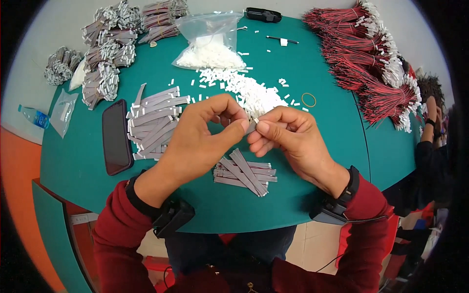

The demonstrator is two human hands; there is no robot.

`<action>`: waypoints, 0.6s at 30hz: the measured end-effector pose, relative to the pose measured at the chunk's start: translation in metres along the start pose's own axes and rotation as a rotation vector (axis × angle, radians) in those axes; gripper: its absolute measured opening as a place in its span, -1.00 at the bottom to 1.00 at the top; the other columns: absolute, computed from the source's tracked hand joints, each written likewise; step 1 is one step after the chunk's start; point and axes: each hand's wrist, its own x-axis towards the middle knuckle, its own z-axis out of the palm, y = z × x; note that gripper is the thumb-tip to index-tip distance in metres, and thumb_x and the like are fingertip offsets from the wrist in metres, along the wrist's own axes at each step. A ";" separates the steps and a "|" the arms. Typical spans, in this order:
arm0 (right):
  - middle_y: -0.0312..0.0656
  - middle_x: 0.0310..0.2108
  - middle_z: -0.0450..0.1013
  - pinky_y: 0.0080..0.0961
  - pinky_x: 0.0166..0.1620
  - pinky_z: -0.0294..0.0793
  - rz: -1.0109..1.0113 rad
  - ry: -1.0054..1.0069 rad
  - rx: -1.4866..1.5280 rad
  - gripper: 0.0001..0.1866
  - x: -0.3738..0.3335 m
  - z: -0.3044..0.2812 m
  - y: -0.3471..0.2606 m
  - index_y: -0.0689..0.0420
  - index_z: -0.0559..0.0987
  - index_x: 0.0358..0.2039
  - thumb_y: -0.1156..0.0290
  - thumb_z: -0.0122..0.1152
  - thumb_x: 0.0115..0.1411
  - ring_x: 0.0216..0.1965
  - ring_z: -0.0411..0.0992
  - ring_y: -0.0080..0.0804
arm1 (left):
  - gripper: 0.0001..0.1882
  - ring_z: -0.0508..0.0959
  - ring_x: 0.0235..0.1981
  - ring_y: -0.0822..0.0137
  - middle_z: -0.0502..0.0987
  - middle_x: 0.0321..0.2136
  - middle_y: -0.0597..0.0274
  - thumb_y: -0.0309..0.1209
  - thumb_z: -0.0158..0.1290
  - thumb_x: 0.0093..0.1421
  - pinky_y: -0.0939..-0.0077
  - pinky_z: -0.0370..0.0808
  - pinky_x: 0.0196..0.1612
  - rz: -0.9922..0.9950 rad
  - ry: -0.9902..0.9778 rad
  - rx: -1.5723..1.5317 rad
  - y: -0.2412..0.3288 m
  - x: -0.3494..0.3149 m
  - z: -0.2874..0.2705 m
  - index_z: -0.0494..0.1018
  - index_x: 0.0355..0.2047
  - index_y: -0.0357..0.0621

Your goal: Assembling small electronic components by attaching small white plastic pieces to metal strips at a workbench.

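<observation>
My two hands meet over the middle of the green table. Thumb and fingers of my left hand (198, 134) pinch a short grey ribbon cable (251, 128), mostly hidden by the fingers. On its end, my right hand (300, 139) pinches a small white connector housing (256, 120); how far the cable sits in it I cannot tell. Just below lie several grey ribbon cables (249, 172) in a small crossed stack. Beyond my hands spreads a heap of loose white connector housings (256, 95). Left of my left hand is a pile of grey cables with white ends (155, 121).
A black phone (117, 139) lies at the left, near a plastic bottle (34, 117). Behind the heap stands a clear bag of white housings (210, 51). Bundled grey cables (101, 80) and red-black wire bundles (376, 93) flank it. At far right, another person's hand (432, 110) shows.
</observation>
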 end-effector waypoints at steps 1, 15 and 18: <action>-0.11 -0.44 0.49 -0.59 -0.37 0.51 0.005 0.005 0.007 -0.88 0.000 0.000 0.001 0.26 0.47 -0.37 0.46 0.05 0.18 -0.45 0.49 -0.45 | -0.92 0.33 -0.49 0.55 0.39 -0.58 0.39 -0.48 0.03 0.04 0.65 0.27 -0.38 -0.014 -0.006 -0.012 0.000 0.000 0.000 0.39 -0.53 -0.22; -0.12 -0.46 0.49 -0.59 -0.35 0.51 0.070 -0.043 0.084 -0.87 0.003 0.003 0.006 0.25 0.46 -0.38 0.44 0.01 0.20 -0.47 0.49 -0.45 | -0.91 0.26 -0.54 0.64 0.32 -0.62 0.48 -0.50 0.00 0.02 0.71 0.21 -0.46 -0.093 -0.012 0.029 0.001 -0.004 0.000 0.33 -0.57 -0.18; -0.12 -0.46 0.49 -0.59 -0.35 0.51 0.066 -0.042 0.075 -0.87 0.002 0.003 0.006 0.25 0.46 -0.38 0.44 0.01 0.20 -0.47 0.49 -0.45 | -0.91 0.26 -0.55 0.64 0.32 -0.62 0.48 -0.50 0.00 0.02 0.71 0.22 -0.47 -0.083 -0.010 0.025 -0.001 -0.004 0.000 0.33 -0.57 -0.18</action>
